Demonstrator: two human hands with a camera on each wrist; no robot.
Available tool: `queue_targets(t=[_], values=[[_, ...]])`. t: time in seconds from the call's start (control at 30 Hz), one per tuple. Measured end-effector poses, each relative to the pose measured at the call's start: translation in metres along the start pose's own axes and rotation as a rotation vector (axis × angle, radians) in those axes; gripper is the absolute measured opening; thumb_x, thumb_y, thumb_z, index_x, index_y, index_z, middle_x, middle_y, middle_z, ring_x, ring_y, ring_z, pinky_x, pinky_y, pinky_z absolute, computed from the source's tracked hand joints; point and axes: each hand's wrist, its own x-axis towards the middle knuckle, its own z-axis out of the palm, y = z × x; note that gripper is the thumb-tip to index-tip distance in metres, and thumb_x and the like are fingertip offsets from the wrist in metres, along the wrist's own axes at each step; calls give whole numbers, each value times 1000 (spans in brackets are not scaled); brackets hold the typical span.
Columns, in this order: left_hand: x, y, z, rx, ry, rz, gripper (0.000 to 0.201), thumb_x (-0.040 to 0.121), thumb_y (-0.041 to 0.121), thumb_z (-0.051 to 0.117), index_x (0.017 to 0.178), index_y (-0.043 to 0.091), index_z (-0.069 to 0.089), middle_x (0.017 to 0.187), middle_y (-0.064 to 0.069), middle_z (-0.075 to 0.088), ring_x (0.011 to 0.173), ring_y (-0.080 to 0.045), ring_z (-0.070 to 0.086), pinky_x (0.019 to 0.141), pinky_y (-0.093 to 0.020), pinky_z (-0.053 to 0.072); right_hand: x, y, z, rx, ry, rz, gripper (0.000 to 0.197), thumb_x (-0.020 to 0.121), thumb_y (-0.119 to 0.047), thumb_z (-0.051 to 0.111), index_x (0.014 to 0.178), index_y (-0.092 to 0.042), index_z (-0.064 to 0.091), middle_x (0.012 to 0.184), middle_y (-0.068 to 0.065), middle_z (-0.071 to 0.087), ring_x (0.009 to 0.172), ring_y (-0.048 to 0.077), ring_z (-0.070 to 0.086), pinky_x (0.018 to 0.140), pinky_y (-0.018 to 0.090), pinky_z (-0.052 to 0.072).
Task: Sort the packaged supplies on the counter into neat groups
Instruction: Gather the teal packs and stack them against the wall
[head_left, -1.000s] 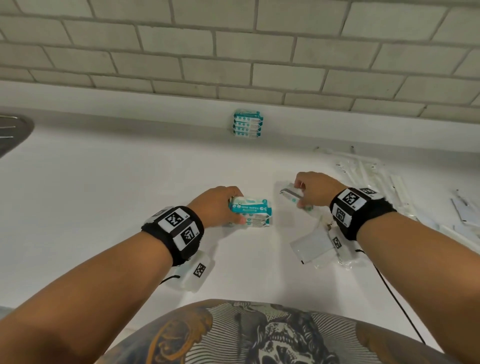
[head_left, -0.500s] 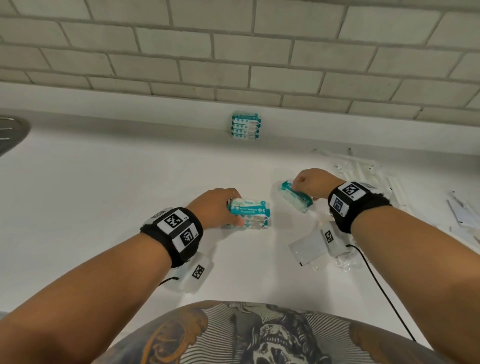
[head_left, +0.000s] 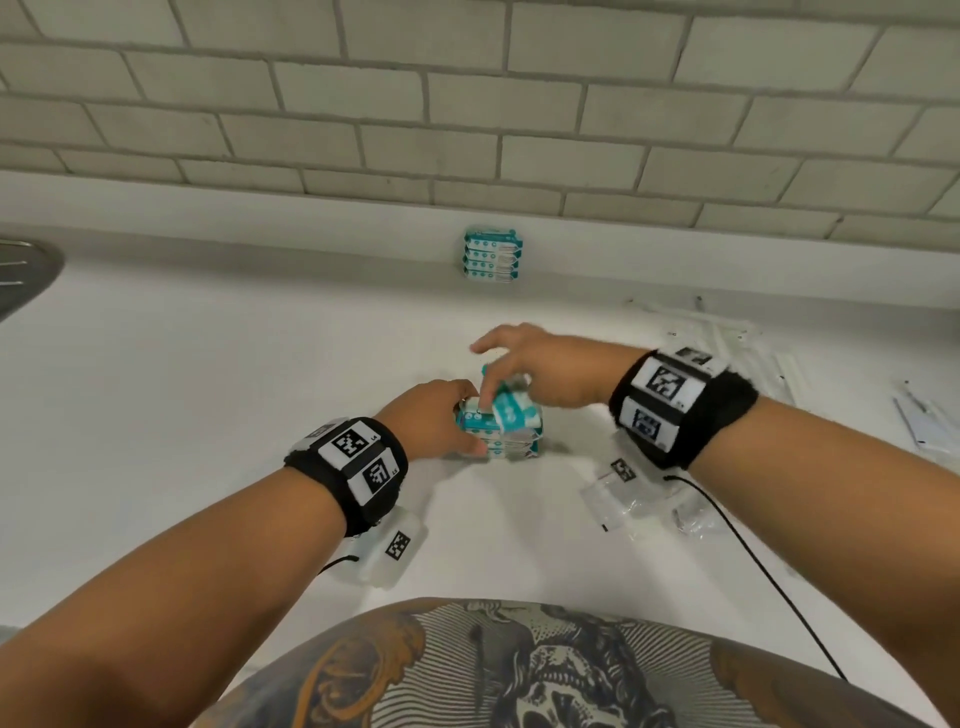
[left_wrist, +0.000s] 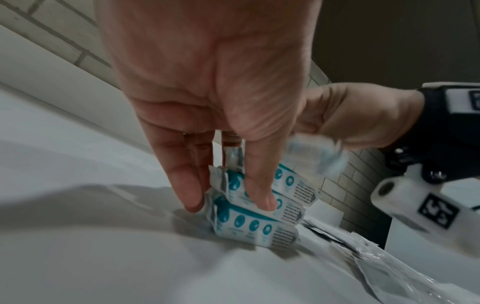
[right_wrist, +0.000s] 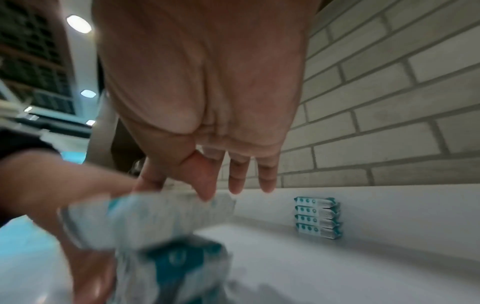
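At the far left edge of the white counter (head_left: 156, 395) curves the rim of a dull metal sink (head_left: 26, 275). Moving right, the left hand (head_left: 431, 415) grips the left end of a short stack of wipe packs (head_left: 506, 441) near the middle of the counter — the left wrist view shows its fingers (left_wrist: 187, 181) pressed against the crimped end seals and its thumb on the printed front, so the hand is closed around the stack. The packs are soft, pillow-shaped plastic wrappers, white with teal bands and round icons. Directly over the stack, the right hand (head_left: 540, 374) pinches one more wipe pack (head_left: 511, 408) between thumb and forefinger, tilted, its lower edge at the top of the stack; the other fingers (right_wrist: 265, 174) stretch out straight. That pack is blurred in both wrist views. Behind, against the low white ledge under the grey brick wall (head_left: 467, 114), stands a tidy stack of four packs (head_left: 492, 254), edges flush. Right of the hands lie crinkled clear plastic pouches (head_left: 623, 499) — flat, glossy, overlapping — and farther right long thin white sleeves (head_left: 737, 343) spread near the ledge.
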Motion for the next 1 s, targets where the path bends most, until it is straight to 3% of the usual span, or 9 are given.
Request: queue_targets(t=[0.13, 0.2, 0.27, 0.4, 0.6, 0.73, 0.83, 0.9, 1.0], values=[[-1, 0, 1, 12, 9, 1, 49, 74, 37, 78, 116, 20, 58, 109, 4, 67, 94, -15, 63, 83, -30, 51, 0, -4, 17, 61, 141, 87, 50, 91, -1, 50, 131, -31, 56, 145, -1, 37, 130, 18, 39, 101, 32, 42], [-1, 0, 1, 10, 10, -11, 50, 74, 36, 78, 117, 20, 58, 110, 3, 66, 96, -16, 63, 85, -32, 51, -4, -7, 19, 197, 301, 248, 41, 92, -34, 58, 131, -27, 49, 126, -2, 46, 108, 15, 52, 87, 31, 47], [-2, 2, 1, -7, 12, -17, 49, 74, 34, 78, 117, 19, 58, 109, 2, 66, 96, -17, 62, 87, -33, 51, -6, -13, 25, 193, 255, 342, 68, 79, -60, 65, 131, -25, 41, 115, -5, 47, 98, 16, 56, 80, 33, 49], [-3, 3, 0, -70, -3, -17, 52, 74, 29, 80, 121, 22, 60, 113, 3, 67, 101, -16, 62, 88, -27, 46, -3, -18, 30, 70, 203, 303, 66, 77, -32, 71, 133, -22, 37, 118, 1, 56, 89, 17, 55, 67, 31, 46], [-6, 1, -8, -131, -105, -89, 90, 68, 38, 84, 140, 18, 33, 117, 5, 59, 100, -12, 58, 86, -24, 45, -5, -9, 23, 110, 143, 238, 59, 79, -15, 71, 132, -25, 44, 122, -4, 54, 105, 15, 52, 75, 25, 44], [-4, -5, -17, -273, -142, -181, 99, 75, 47, 76, 150, 17, 19, 128, -4, 56, 97, -15, 65, 84, -32, 57, -9, -6, 26, 209, 191, 172, 67, 78, -27, 78, 135, -28, 43, 126, -10, 54, 108, 11, 50, 84, 24, 44], [-5, -5, -19, -370, -162, -235, 92, 80, 65, 58, 149, 15, 22, 125, -7, 60, 95, -15, 67, 78, -30, 57, -14, 0, 19, 393, 246, 326, 71, 78, -55, 69, 137, -28, 41, 125, -5, 55, 105, 14, 55, 84, 28, 46], [-6, -2, -18, -397, -196, -250, 86, 82, 70, 48, 145, 14, 31, 119, -8, 64, 95, -16, 67, 76, -29, 56, -18, 8, 20, 563, 145, 479, 65, 81, -68, 55, 129, -24, 47, 117, 0, 60, 99, 18, 61, 81, 34, 52], [-1, 3, -14, -427, -237, -254, 62, 88, 60, 53, 129, 14, 51, 113, -6, 66, 91, -15, 67, 82, -31, 56, -18, 17, 37, 853, -116, 531, 51, 88, -61, 53, 110, -15, 61, 106, 11, 66, 86, 23, 61, 84, 46, 54]])
